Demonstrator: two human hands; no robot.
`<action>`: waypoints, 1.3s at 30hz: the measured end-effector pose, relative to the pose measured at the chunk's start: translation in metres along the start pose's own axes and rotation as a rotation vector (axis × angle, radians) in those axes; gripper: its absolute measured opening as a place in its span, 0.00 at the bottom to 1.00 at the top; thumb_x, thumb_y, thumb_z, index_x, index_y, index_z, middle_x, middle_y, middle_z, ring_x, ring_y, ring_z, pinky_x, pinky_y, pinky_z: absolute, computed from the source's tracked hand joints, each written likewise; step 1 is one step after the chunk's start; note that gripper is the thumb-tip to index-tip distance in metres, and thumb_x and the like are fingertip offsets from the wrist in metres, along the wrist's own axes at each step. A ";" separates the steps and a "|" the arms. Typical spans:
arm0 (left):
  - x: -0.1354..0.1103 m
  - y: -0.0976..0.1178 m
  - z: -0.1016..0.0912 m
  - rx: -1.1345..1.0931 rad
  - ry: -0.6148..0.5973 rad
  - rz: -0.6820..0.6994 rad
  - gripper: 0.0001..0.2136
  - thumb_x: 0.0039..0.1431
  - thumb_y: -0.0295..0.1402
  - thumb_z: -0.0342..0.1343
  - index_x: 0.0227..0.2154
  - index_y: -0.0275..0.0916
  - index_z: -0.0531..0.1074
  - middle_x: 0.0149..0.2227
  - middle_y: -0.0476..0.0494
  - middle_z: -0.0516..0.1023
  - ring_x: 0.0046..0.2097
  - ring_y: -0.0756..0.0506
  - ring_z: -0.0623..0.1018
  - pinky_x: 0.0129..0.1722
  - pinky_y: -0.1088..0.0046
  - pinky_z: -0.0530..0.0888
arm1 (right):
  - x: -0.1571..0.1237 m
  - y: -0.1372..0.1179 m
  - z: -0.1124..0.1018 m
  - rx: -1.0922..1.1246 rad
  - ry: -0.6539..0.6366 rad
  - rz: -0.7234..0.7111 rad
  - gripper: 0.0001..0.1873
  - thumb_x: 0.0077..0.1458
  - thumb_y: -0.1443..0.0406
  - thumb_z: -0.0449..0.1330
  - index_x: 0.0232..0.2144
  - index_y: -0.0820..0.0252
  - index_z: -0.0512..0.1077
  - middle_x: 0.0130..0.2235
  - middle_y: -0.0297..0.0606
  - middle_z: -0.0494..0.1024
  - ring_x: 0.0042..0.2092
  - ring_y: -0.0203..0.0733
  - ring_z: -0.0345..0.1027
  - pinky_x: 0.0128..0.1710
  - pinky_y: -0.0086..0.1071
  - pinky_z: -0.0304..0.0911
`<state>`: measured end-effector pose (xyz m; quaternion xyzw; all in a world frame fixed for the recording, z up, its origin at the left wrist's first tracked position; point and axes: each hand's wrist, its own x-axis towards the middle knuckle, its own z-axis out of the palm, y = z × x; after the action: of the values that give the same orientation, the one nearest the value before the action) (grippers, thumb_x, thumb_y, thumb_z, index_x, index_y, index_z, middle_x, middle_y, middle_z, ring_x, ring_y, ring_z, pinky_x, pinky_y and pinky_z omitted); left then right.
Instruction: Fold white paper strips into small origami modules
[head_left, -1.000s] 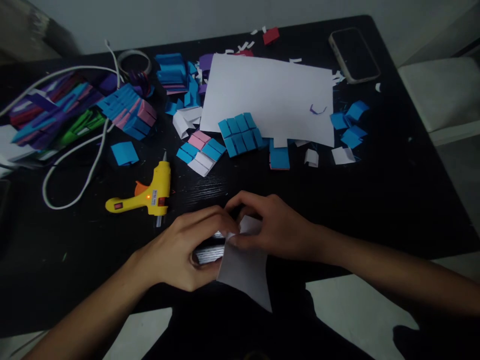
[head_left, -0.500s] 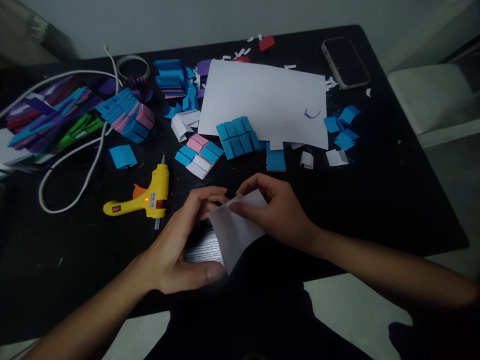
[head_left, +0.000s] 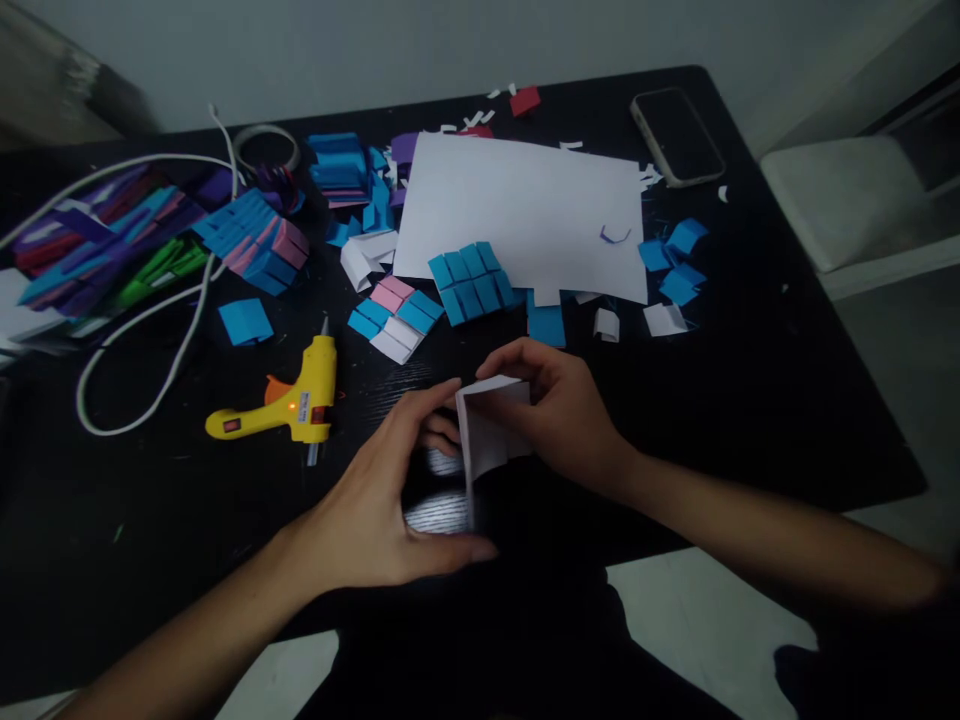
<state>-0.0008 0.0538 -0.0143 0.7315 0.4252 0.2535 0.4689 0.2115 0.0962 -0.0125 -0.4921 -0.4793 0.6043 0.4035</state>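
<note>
A folded piece of white paper (head_left: 496,440) stands on edge above the front part of the black table, one side bent sharply at the left. My right hand (head_left: 564,415) is closed on its right part, the thumb inside the fold and the fingers behind. My left hand (head_left: 382,490) curves around the paper's left side, thumb stretched out low and well apart from the fingers. Its index fingertip is at the fold's upper corner; whether it presses there I cannot tell. Beyond the hands lie a block of blue folded paper pieces (head_left: 471,284) and a pink, blue and white one (head_left: 396,318).
A yellow glue gun (head_left: 307,395) with its light on lies left of my hands. A white cable (head_left: 171,375) loops behind it. Farther back are a large white sheet (head_left: 517,205), a roll of tape (head_left: 266,145), a phone (head_left: 679,137) and blue folded pieces (head_left: 681,288).
The white paper has turned from lying nearly flat to standing with its left side folded over. My left hand has shifted right, its thumb passing below the paper. The whole view has tilted slightly.
</note>
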 end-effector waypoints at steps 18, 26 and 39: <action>0.006 0.006 0.013 0.037 0.389 -0.096 0.12 0.65 0.30 0.59 0.50 0.40 0.68 0.34 0.51 0.78 0.32 0.51 0.77 0.30 0.76 0.73 | -0.003 0.009 0.007 -0.019 -0.091 0.069 0.20 0.47 0.63 0.76 0.39 0.59 0.73 0.37 0.36 0.83 0.40 0.42 0.80 0.41 0.35 0.75; 0.004 0.004 0.004 0.225 0.405 -0.033 0.14 0.60 0.30 0.61 0.46 0.40 0.66 0.32 0.53 0.76 0.28 0.51 0.75 0.27 0.76 0.70 | -0.003 0.007 0.001 -0.358 -0.095 -0.147 0.11 0.56 0.69 0.67 0.42 0.58 0.75 0.42 0.36 0.83 0.44 0.41 0.78 0.45 0.35 0.73; 0.005 -0.002 0.001 0.439 0.388 0.039 0.20 0.57 0.31 0.63 0.51 0.41 0.66 0.37 0.48 0.77 0.34 0.47 0.79 0.31 0.72 0.75 | -0.008 -0.001 -0.009 -0.849 -0.195 -0.380 0.13 0.58 0.72 0.63 0.46 0.62 0.73 0.45 0.44 0.79 0.47 0.48 0.72 0.48 0.43 0.68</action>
<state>0.0018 0.0575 -0.0168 0.7613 0.5375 0.2997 0.2042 0.2219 0.0903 -0.0100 -0.4580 -0.8012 0.3137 0.2232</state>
